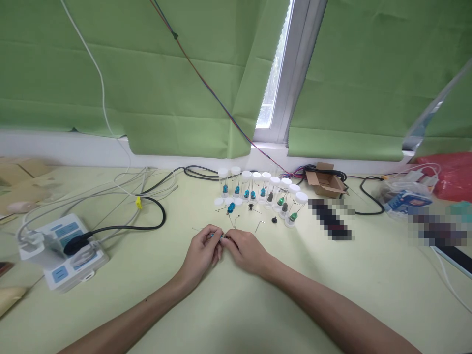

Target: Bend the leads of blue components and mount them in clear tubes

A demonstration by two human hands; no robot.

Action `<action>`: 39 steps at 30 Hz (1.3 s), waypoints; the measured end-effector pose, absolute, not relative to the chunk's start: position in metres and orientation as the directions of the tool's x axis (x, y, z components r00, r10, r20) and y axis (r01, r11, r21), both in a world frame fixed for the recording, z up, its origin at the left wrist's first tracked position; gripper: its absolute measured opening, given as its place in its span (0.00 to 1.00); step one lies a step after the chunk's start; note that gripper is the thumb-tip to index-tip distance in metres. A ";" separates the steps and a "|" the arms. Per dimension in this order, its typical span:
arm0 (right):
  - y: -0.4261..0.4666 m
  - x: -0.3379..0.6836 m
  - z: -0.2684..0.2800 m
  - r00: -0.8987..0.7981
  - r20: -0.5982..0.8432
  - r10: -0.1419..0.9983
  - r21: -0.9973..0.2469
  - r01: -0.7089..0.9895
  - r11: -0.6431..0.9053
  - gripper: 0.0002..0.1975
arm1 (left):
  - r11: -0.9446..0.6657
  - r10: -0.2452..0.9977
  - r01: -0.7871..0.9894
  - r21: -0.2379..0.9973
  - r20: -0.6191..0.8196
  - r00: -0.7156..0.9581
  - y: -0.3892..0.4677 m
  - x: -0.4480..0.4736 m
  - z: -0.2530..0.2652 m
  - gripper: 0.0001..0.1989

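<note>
My left hand and my right hand meet at the middle of the table, fingers closed in a pinch. Between the left fingertips shows a bit of a small blue part, mostly hidden. What the right fingertips pinch beside it is too small to name. Just beyond lie a loose shiny blue part, thin metal pins, an L-shaped hex key and small black parts. Behind them stands a curved row of clear tubes with white caps, holding blue, grey and green parts on thin stems.
On the left sits a white power strip with plugs and tangled cables. An opened cardboard box stands at the back, right of the tubes. Farther right are a plastic bag with a blue packet and a red bag.
</note>
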State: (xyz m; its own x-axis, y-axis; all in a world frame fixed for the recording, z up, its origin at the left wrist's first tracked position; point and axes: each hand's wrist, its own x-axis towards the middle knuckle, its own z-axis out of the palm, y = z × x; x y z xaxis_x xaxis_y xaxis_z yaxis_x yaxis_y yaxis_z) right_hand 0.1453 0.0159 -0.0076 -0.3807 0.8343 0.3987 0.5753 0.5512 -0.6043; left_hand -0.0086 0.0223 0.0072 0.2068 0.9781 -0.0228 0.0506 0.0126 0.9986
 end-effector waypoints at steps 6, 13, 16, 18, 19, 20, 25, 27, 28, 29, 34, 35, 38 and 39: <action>0.014 0.147 -0.007 -0.362 0.372 0.855 -0.678 0.524 0.516 0.06 | 0.024 0.980 0.045 0.999 -0.032 0.196 0.022 -0.008 0.007 0.15; 0.014 0.147 -0.010 -0.376 0.380 0.845 -0.666 0.523 0.532 0.04 | 0.021 0.980 0.052 0.998 -0.031 0.195 0.022 -0.007 0.006 0.15; 0.015 0.146 -0.010 -0.386 0.396 0.833 -0.627 0.549 0.552 0.04 | 0.022 0.979 0.053 0.998 -0.033 0.202 0.022 -0.008 0.006 0.15; 0.016 0.146 -0.010 -0.389 0.405 0.827 -0.606 0.563 0.561 0.07 | 0.026 0.978 0.054 0.998 -0.037 0.203 0.022 -0.008 0.007 0.15; 0.016 0.146 -0.010 -0.391 0.406 0.826 -0.600 0.567 0.564 0.09 | 0.026 0.979 0.054 0.998 -0.037 0.203 0.022 -0.008 0.007 0.15; 0.016 0.146 -0.010 -0.392 0.406 0.826 -0.598 0.569 0.564 0.09 | 0.025 0.979 0.053 0.998 -0.035 0.200 0.022 -0.008 0.007 0.15; 0.015 0.146 -0.008 -0.385 0.382 0.840 -0.645 0.540 0.541 0.05 | 0.017 0.980 0.030 0.999 -0.022 0.197 0.023 -0.008 0.004 0.14; 0.014 0.146 -0.008 -0.382 0.369 0.847 -0.665 0.528 0.528 0.04 | 0.016 0.983 0.015 1.000 -0.019 0.181 0.023 -0.007 0.002 0.14; 0.013 0.146 -0.009 -0.384 0.366 0.848 -0.670 0.523 0.526 0.06 | 0.017 0.984 0.013 1.000 -0.019 0.175 0.023 -0.007 0.001 0.14; 0.013 0.146 -0.009 -0.385 0.364 0.848 -0.674 0.519 0.526 0.06 | 0.018 0.985 0.012 1.000 -0.020 0.172 0.023 -0.007 0.000 0.15; 0.013 0.146 -0.011 -0.386 0.368 0.846 -0.678 0.511 0.528 0.03 | 0.008 0.981 0.019 1.000 -0.011 0.192 0.022 -0.007 -0.001 0.15; 0.013 0.146 -0.011 -0.388 0.371 0.844 -0.675 0.512 0.532 0.02 | 0.009 0.981 0.019 1.000 -0.012 0.196 0.022 -0.007 -0.001 0.15; 0.014 0.146 -0.010 -0.399 0.384 0.833 -0.652 0.521 0.551 0.03 | 0.016 0.981 0.027 0.999 -0.021 0.194 0.022 -0.008 0.000 0.15; 0.014 0.146 -0.010 -0.400 0.389 0.830 -0.643 0.527 0.555 0.05 | 0.018 0.981 0.030 0.999 -0.024 0.192 0.022 -0.008 0.000 0.15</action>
